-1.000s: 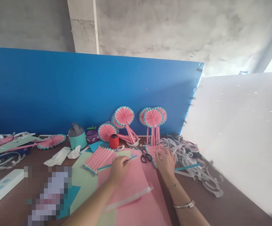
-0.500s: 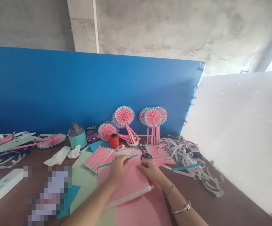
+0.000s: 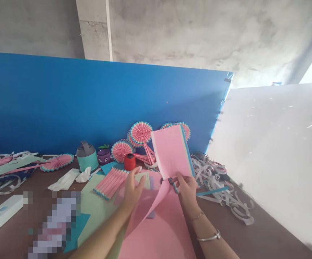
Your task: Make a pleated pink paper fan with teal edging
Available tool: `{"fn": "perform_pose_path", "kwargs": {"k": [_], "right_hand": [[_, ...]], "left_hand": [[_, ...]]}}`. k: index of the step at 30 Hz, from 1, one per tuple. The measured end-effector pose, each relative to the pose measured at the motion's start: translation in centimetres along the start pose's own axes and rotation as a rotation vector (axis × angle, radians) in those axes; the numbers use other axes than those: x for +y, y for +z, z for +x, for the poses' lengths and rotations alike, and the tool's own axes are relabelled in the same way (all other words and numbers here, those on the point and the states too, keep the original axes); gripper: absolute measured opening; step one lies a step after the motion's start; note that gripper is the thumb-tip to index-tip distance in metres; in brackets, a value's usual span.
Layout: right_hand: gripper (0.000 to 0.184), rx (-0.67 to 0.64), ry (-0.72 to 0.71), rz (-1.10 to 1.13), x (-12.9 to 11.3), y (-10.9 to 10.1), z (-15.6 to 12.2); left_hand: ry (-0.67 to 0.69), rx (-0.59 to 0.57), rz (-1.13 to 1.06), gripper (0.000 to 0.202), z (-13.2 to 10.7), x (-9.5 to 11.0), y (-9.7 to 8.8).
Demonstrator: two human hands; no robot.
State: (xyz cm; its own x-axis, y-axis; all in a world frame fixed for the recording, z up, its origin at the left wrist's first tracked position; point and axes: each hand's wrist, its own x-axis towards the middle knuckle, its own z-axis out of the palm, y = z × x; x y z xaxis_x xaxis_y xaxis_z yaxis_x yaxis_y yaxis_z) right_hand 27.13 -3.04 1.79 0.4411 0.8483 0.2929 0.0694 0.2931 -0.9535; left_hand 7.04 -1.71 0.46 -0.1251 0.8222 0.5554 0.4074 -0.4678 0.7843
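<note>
My right hand (image 3: 187,185) pinches a sheet of pink paper (image 3: 170,149) with a blue edge on one side and a pale edge on the other. The upper part of the sheet stands upright, while a bent part sweeps down to the left. Dark scissors (image 3: 169,181) show partly beside my right fingers; whether that hand holds them too, I cannot tell. My left hand (image 3: 133,189) is raised to the left of the sheet, fingers apart. Beneath both hands lies a larger pink sheet (image 3: 158,239). A pleated pink paper piece (image 3: 111,182) rests left of my left hand.
Finished-looking pink paper fans (image 3: 141,132) lean near the blue partition (image 3: 91,100). A red thread spool (image 3: 129,162), a purple pot (image 3: 103,156) and a teal container (image 3: 87,157) stand at the back. Curled white paper strips (image 3: 212,180) heap on the right. Green paper (image 3: 96,212) lies left.
The blue-edged pink sheet has been lifted from the table and turned upright in my right hand. My left hand has come off the paper and its fingers have spread.
</note>
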Motion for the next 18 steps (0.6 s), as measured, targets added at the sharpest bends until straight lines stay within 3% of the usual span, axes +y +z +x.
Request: {"fn": "perform_pose_path", "kwargs": {"k": [4, 8, 10, 13, 15, 18], "right_hand": [[0.030, -0.035, 0.032, 0.057, -0.7, 1.0, -0.7], [0.026, 0.052, 0.120, 0.287, 0.2, 1.1, 0.0], [0.025, 0.126, 0.144, 0.394, 1.1, 0.7, 0.8], [0.025, 0.192, 0.119, 0.385, 2.4, -0.3, 2.2], [0.024, 0.214, 0.092, 0.346, 3.2, -1.1, 2.8], [0.024, 0.204, 0.034, 0.235, 3.9, -2.3, 3.2]], "left_hand": [[-0.196, -0.291, -0.110, 0.038, 0.0, 0.1, 0.2], [-0.204, -0.487, -0.120, 0.038, -0.5, 0.7, 0.1], [-0.150, -0.618, -0.115, 0.052, -1.2, 1.1, -0.1], [0.042, -0.899, 0.031, 0.087, -2.3, 1.6, -0.3], [0.155, -1.031, 0.161, 0.088, -2.8, 1.9, -0.4], [0.193, -1.087, 0.224, 0.076, -2.9, 2.2, -0.5]]}}
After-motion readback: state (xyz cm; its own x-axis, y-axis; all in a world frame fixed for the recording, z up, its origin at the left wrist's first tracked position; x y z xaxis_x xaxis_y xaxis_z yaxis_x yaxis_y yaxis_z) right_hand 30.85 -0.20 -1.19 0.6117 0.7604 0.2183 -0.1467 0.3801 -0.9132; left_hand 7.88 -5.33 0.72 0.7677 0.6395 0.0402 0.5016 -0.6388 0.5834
